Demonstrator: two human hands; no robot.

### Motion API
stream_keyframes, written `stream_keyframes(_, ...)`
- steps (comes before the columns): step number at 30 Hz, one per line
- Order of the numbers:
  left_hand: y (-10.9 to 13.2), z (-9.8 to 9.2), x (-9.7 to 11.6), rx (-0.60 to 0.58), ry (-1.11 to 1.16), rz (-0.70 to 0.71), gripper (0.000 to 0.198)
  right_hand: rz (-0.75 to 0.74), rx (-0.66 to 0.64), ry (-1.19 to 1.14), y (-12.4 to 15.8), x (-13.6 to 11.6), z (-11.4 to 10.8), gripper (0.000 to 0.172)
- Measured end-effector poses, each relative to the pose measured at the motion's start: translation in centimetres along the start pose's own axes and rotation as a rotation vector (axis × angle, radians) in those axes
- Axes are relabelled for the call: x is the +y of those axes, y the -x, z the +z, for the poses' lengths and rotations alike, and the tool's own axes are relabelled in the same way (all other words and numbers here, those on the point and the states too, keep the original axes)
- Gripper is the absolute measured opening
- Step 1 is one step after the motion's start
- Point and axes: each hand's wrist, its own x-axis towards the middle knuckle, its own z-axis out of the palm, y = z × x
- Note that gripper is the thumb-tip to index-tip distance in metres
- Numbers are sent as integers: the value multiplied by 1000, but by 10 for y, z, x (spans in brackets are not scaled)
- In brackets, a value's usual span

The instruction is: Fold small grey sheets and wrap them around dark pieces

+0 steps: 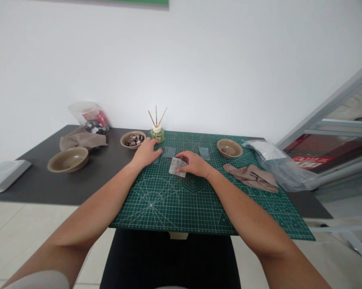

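My left hand (146, 153) lies on the green cutting mat (199, 196), fingers flat and pressing a small grey-blue packet (169, 151). Just right of it, my right hand (195, 163) rests palm down with fingers curled over a small pale grey pouch (176, 166) on the mat. Another small grey-blue packet (204, 153) lies beyond my right hand. A reed diffuser (157, 132) with three sticks stands right behind my left hand.
A bowl of dark stones (133, 139) sits left of the diffuser. An empty tan bowl (68, 159) and brown cloth (83, 140) lie at left, with a plastic jar (89, 116). At right are a tan bowl (229, 148), brown cloth (253, 177) and clear plastic bags (278, 164).
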Motion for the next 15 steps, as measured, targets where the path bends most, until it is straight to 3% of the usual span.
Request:
stream_keyframes(4,3,4,2,-152,-145,64,61,34,32,-160,-1,2,-1,23)
stream_keyframes(7,4,5,2,-244,-215,82,67,31,107,-267,-1,2,-1,22)
stream_keyframes(10,3,6,1,-263,-227,79,63,13,234,-284,-1,1,0,21)
stream_keyframes(15,1,3,-1,-220,-239,50,51,-81,466,-67,0,-1,1,15)
